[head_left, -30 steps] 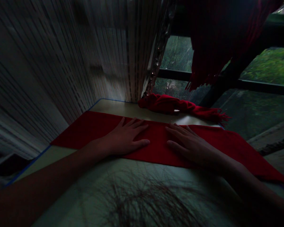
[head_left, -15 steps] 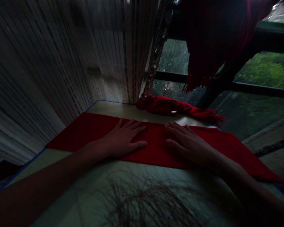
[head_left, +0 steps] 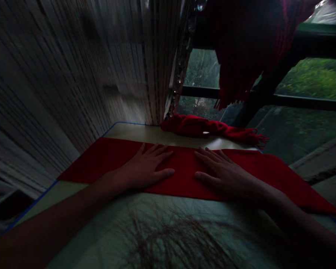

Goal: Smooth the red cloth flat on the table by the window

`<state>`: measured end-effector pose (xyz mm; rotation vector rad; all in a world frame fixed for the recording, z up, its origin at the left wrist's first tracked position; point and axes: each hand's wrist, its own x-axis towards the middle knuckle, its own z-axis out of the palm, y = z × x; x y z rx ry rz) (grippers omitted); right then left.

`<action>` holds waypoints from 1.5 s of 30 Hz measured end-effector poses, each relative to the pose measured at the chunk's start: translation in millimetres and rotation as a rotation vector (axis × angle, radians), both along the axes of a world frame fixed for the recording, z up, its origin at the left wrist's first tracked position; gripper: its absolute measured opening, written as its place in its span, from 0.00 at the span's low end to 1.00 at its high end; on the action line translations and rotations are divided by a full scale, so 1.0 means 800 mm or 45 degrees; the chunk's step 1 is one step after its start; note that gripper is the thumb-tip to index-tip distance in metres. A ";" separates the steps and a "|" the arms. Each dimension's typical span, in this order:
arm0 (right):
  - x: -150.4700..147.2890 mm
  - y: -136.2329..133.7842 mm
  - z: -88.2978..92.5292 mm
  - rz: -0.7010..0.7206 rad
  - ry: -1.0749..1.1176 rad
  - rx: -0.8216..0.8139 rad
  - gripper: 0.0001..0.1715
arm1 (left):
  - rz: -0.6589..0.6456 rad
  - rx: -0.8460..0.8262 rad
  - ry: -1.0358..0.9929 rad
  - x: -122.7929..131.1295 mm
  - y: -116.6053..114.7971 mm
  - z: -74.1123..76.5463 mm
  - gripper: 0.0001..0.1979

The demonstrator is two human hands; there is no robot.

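A long red cloth, perhaps a scarf, lies flat and folded into a band across the pale table. Its right end hangs near the table's right edge. My left hand rests palm down on the cloth, left of the middle, fingers spread. To its right, my right hand also lies flat on the cloth, with its fingers stretched out and its thumb apart. A strip of bare red cloth shows between the two thumbs. Neither hand grips anything.
Behind the cloth, a bunched red scarf with fringes lies along the table's far edge. Another fringed red scarf hangs before the window. A string curtain borders the left side. Strands of hair cover the near view.
The view has shifted slightly. Both hands stay flat on the red cloth in nearly the same places, and the cloth looks unchanged.
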<state>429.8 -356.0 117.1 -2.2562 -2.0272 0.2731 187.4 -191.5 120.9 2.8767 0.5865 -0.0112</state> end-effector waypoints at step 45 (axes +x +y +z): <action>0.005 -0.001 -0.003 0.036 0.016 0.063 0.54 | -0.014 -0.004 -0.011 -0.001 0.000 0.001 0.39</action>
